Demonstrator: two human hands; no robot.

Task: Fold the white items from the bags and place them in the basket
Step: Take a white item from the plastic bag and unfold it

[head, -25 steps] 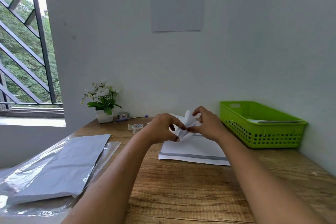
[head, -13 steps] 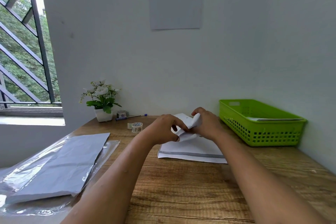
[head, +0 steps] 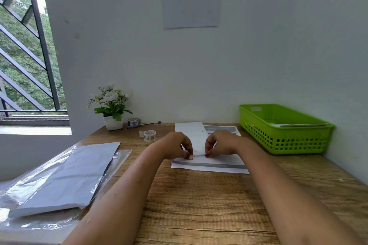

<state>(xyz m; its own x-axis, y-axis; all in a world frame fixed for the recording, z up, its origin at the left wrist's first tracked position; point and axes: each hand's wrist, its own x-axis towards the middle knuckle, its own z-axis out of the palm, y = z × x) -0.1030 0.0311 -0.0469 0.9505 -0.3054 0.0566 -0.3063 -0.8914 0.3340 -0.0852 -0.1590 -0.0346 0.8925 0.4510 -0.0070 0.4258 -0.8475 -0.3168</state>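
Both hands are closed in a pinch: my left hand point(head: 175, 146) and right hand point(head: 221, 143) each nip the near end of the white item point(head: 196, 137) between thumb and fingertips, at the centre of the frame. The item lies as a narrow strip running away from me, on top of a printed sheet point(head: 209, 166) with a grey band, which rests on the counter point(head: 199, 205). Risk one: the near end looks rounded, not pressed flat, so I judge the fold may spring open if released uncreased. Risk two: the two pinches sit close together, so uneven pull could skew the edges and leave a crooked fold. Risk three: the sheet beneath looks smooth, so the item may slide on it under pressure. Containers: the green basket point(head: 284, 141), at the right of the frame and well apart from my hands, holds at least one flat pale piece point(head: 298, 125), only its edge showing above the rim. The clear bag point(head: 29, 185), lower left, holds a stack of pale sheets point(head: 65, 175); whether it is open I cannot tell
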